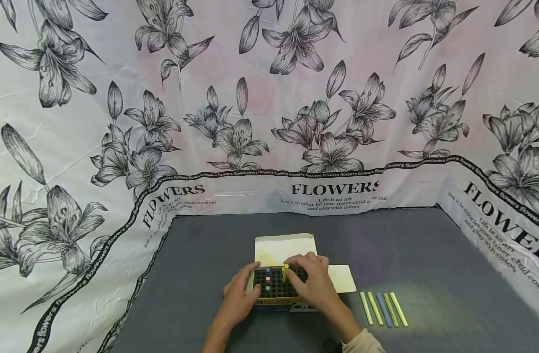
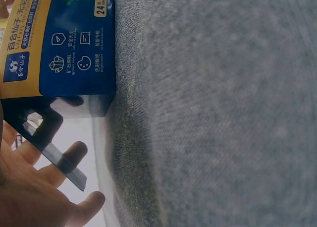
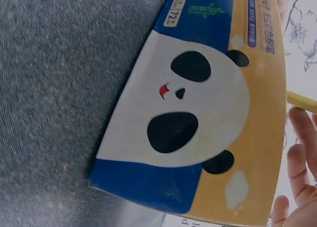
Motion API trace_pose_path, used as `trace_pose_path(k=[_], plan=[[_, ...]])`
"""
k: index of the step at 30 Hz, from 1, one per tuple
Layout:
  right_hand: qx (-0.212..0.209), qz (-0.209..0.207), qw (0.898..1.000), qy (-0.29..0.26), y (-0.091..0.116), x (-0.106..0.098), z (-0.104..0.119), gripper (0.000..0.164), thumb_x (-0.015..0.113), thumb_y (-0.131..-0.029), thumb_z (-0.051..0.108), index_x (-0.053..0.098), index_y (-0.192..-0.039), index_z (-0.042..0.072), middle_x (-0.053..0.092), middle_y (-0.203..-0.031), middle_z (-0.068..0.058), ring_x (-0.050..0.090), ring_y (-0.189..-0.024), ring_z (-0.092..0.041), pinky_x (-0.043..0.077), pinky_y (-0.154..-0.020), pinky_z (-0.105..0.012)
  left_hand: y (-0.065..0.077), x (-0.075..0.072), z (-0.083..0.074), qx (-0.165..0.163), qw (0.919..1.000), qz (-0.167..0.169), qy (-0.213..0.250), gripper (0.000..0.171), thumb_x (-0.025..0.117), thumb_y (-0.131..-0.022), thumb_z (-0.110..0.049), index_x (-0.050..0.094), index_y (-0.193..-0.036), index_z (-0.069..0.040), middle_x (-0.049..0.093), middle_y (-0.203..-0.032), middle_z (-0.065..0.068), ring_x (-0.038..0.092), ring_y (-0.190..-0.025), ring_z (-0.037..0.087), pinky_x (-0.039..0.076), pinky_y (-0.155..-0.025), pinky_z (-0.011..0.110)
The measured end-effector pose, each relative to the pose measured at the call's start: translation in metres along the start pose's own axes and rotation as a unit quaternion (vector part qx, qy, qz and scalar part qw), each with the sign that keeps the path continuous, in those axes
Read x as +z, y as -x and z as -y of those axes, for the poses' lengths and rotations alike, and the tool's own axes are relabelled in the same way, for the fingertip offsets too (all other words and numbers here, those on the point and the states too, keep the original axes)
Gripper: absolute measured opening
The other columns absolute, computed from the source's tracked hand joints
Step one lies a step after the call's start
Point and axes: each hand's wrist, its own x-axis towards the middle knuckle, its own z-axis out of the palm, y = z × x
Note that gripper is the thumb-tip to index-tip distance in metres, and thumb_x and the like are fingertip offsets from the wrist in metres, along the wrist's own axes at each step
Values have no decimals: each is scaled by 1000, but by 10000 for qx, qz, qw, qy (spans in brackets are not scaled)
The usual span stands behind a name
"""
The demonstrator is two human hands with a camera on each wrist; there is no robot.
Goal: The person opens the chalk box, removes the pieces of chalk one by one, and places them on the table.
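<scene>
A chalk box (image 1: 275, 308) with a panda print stands open on the grey cloth, its top a black grid of holes. My left hand (image 1: 239, 298) grips its left end, thumb at the front and index finger towards the back; in the left wrist view the other fingers spread around a side flap (image 2: 67, 165). Over the grid, my right hand (image 1: 318, 287) pinches a yellow chalk stick (image 1: 285, 272) upright between thumb and fingers. Blue chalk (image 1: 268, 270), pink chalk (image 1: 268, 279) and green chalk (image 1: 268, 288) stand in holes near the left end. The right hand hides the grid's right part.
Right of the box, several chalk sticks (image 1: 386, 310), yellowish, green and blue, lie side by side on the grey cloth (image 1: 198, 260). The box's white lid (image 1: 284, 247) is folded back, and a flap (image 1: 342, 278) sticks out right. A flower-printed curtain (image 1: 234, 196) borders the table.
</scene>
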Motion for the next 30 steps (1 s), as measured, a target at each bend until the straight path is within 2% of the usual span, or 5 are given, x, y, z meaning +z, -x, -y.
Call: trace_pose_path(k=[4, 10, 17, 26, 30], plan=[[-121, -179, 9998, 3, -1, -3, -2, 20, 76, -81, 13, 70, -98, 22, 61, -80, 13, 42, -73, 1, 22, -82, -38, -1, 0, 0, -43, 10000, 68, -51, 53, 59, -88, -24, 46, -139, -36, 57, -126, -6, 47, -83, 13, 29, -85, 50], [-160, -363, 9991, -175, 0, -10, -8, 25, 75, -81, 10, 69, -100, 25, 63, -83, 13, 48, -76, -5, 22, -84, -40, -2, -1, 1, 14, 9999, 158, -57, 53, 57, -90, -23, 45, -140, -35, 56, -129, -3, 47, -83, 13, 29, -83, 49], [-310, -738, 9967, -127, 1, -20, -16, 26, 74, -80, 6, 71, -102, 20, 65, -79, 11, 51, -73, -9, 22, -82, -39, -2, -2, 2, 56, 9999, 145, -22, 52, 56, -90, -23, 46, -139, -34, 56, -132, -1, 48, -87, 14, 29, -83, 52], [-295, -999, 9944, -182, 6, -36, -27, 27, 74, -79, 2, 73, -102, 16, 67, -75, 9, 53, -71, -9, 22, -81, -40, -1, -2, 2, 197, 9998, 77, -29, 53, 57, -89, -24, 46, -139, -35, 55, -136, 0, 49, -88, 15, 30, -82, 48], [-175, -1018, 9945, -184, 10, -46, -32, 28, 74, -79, 1, 73, -102, 16, 67, -77, 7, 53, -71, -12, 21, -81, -40, -1, -3, 2, 137, 9998, 135, 44, 52, 57, -90, -24, 46, -139, -36, 55, -136, 0, 49, -87, 15, 30, -83, 51]])
